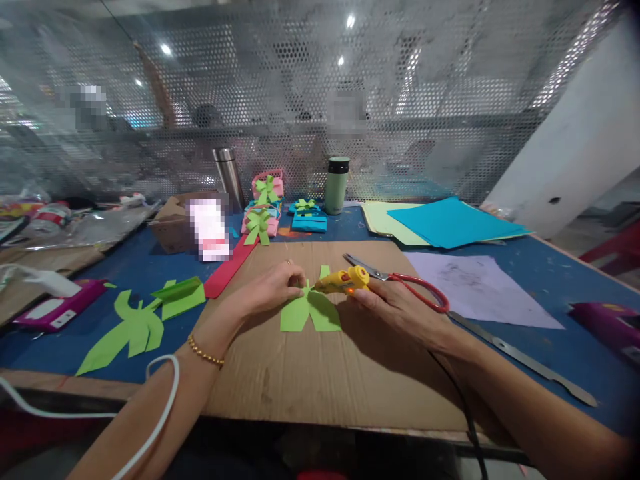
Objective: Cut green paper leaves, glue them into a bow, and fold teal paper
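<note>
A light-green paper cut-out [295, 316] with two broad tails lies on a sheet of brown cardboard [265, 380]. My left hand [273, 287] is closed at its upper middle, thumb and fingers pinching the paper there. In my right hand [395, 307] is a yellow glue gun [350, 279], its small light glowing orange. The gun's nozzle points left, close to the pinched spot; whether it touches the paper I cannot tell. Red-handled scissors [420, 287] lie just behind my right hand, partly covered by it.
More green paper pieces [135, 330] lie at left, beside a purple box-like device [65, 307]. Small bags with green bows [259, 223], a steel flask [229, 175] and a green tumbler [337, 187] stand behind. Blue paper [455, 223] and a metal blade [525, 360] are at right.
</note>
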{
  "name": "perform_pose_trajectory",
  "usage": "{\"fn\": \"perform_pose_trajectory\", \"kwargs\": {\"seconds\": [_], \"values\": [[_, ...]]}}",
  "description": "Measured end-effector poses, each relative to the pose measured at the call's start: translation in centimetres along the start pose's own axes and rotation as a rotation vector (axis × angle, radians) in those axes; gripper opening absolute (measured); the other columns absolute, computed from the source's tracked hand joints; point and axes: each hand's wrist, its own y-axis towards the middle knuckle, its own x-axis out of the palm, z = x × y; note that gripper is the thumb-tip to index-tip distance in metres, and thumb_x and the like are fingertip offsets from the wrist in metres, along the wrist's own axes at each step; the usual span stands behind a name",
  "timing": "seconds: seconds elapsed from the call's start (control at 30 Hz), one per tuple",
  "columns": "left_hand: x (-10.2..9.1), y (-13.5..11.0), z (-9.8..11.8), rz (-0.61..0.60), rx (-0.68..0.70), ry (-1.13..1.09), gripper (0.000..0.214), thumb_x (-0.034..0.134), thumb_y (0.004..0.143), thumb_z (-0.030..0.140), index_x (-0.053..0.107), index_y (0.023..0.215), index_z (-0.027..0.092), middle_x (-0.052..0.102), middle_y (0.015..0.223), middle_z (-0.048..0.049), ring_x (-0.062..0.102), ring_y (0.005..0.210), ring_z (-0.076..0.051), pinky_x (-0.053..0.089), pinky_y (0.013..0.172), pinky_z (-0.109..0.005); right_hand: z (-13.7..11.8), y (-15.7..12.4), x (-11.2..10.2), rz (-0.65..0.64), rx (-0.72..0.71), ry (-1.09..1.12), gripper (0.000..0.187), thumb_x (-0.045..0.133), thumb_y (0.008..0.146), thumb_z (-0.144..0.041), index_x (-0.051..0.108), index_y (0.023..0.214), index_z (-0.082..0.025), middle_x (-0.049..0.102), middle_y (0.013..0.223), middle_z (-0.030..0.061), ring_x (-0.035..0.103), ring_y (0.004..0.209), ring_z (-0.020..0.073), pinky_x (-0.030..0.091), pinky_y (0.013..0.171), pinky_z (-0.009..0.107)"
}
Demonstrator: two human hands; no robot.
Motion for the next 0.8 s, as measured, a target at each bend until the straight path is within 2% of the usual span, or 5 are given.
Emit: {"fn": "perform_pose_trajectory", "kwargs": {"seconds": [0.3, 0.5, 0.6, 0.67, 0.8], "values": [[0.2, 0.0, -0.1, 0.015, 0.005, 0.023, 0.01, 0.061, 0.083, 0.026, 0.065, 0.089, 0.018, 0.06, 0.085, -0.0018, 0.053, 0.077, -0.016, 0.037, 0.066, -0.028, -0.9, 0.4, 0.1, -0.037, 0.012, 0.015, 0.037, 0.036, 0.102, -0.039, 0.065, 0.107, -0.017, 0.072, 0.098, 0.0066, 0.064, 0.084, 0.0225, 0.046, 0.077, 0.033], [-1.1, -0.5, 0.2, 0.043, -0.011, 0.029, 0.013, 0.056, 0.083, 0.026, 0.065, 0.082, 0.017, 0.062, 0.088, -0.0035, 0.054, 0.079, -0.016, 0.037, 0.068, -0.028, -0.6, 0.4, 0.3, -0.026, 0.015, 0.034, 0.037, 0.036, 0.102, -0.04, 0.065, 0.11, -0.018, 0.072, 0.103, 0.0068, 0.065, 0.088, 0.0231, 0.048, 0.079, 0.033], [-1.7, -0.8, -0.1, -0.126, -0.114, 0.002, 0.02, 0.061, 0.079, 0.036, 0.064, 0.073, 0.017, 0.059, 0.074, -0.001, 0.05, 0.067, -0.014, 0.032, 0.059, -0.028, -0.7, 0.4, 0.3, -0.024, 0.006, 0.039, 0.038, 0.037, 0.102, -0.039, 0.066, 0.112, -0.019, 0.073, 0.103, 0.0066, 0.066, 0.089, 0.0231, 0.049, 0.08, 0.034], [-1.8, -0.9, -0.3, -0.241, -0.166, 0.024, 0.03, 0.066, 0.076, 0.045, 0.06, 0.064, 0.017, 0.05, 0.062, 0.0023, 0.042, 0.059, -0.012, 0.026, 0.054, -0.029, -0.8, 0.4, 0.2, -0.018, -0.005, 0.035, 0.037, 0.037, 0.101, -0.038, 0.067, 0.113, -0.02, 0.073, 0.103, 0.006, 0.066, 0.089, 0.023, 0.049, 0.082, 0.034], [-1.6, -1.1, -0.2, -0.218, -0.201, 0.137, 0.045, 0.07, 0.07, 0.053, 0.046, 0.054, 0.018, 0.038, 0.056, 0.0045, 0.034, 0.055, -0.011, 0.018, 0.053, -0.031, -1.1, 0.4, 0.1, -0.022, 0.009, 0.014, 0.038, 0.038, 0.101, -0.038, 0.068, 0.115, -0.019, 0.074, 0.105, 0.0072, 0.067, 0.09, 0.0235, 0.05, 0.083, 0.034]]}}
